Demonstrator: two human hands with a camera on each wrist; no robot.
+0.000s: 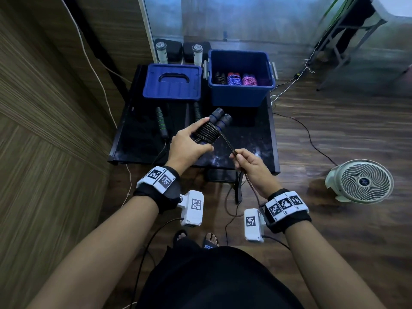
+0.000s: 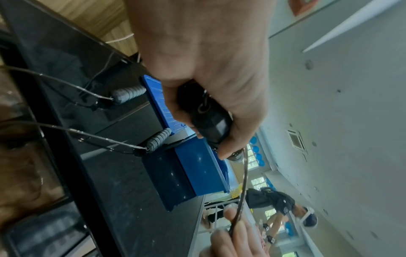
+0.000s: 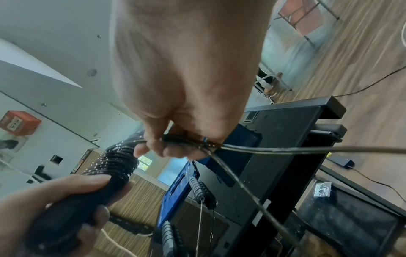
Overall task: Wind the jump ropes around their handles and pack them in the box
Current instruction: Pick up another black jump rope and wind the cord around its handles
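My left hand [image 1: 189, 141] grips a pair of dark jump-rope handles [image 1: 219, 120] with blue bands, held together above the black table [image 1: 256, 139]. Black rope coils [image 1: 207, 132] wrap round their middle. My right hand [image 1: 247, 163] pinches the loose rope [image 1: 229, 144] a short way right of the coils; the rest trails down past my wrist. In the right wrist view the rope [image 3: 285, 149] runs through my curled fingers [image 3: 158, 147] from the coils [image 3: 114, 165]. The open blue box [image 1: 240, 94] behind holds several wound ropes [image 1: 234, 79].
The blue lid [image 1: 172, 82] lies left of the box. A second rope's green-ringed handles [image 1: 161, 121] lie on the table below the lid. A white fan [image 1: 361, 180] stands on the floor at right. Cables cross the wooden floor [image 1: 334, 130].
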